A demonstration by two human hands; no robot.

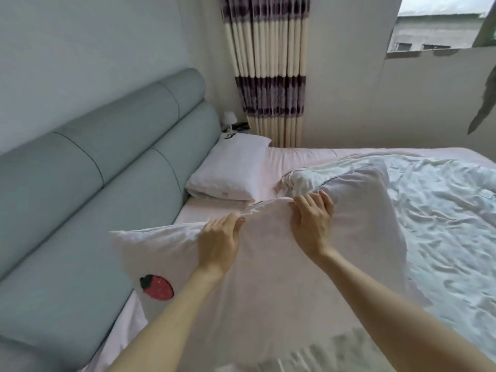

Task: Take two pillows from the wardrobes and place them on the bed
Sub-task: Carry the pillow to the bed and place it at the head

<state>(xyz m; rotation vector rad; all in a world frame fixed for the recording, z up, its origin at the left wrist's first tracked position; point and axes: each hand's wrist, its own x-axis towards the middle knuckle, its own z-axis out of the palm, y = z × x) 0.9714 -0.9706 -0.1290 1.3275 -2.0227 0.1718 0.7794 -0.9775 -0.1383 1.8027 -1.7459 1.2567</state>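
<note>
A pale pink pillow with a red strawberry patch [268,277] is held above the near part of the bed [295,154], close to the headboard. My left hand [218,240] grips its top edge at the left. My right hand [312,221] grips the same edge further right, fingers curled over the fabric. A second white pillow [230,170] lies flat on the bed at the far end, against the headboard.
The padded grey-green headboard [102,167] runs along the left. A crumpled white duvet [442,210] covers the right side of the bed. A striped curtain [268,76] hangs behind, with a small lamp [229,120] beside it and a window [434,25] at upper right.
</note>
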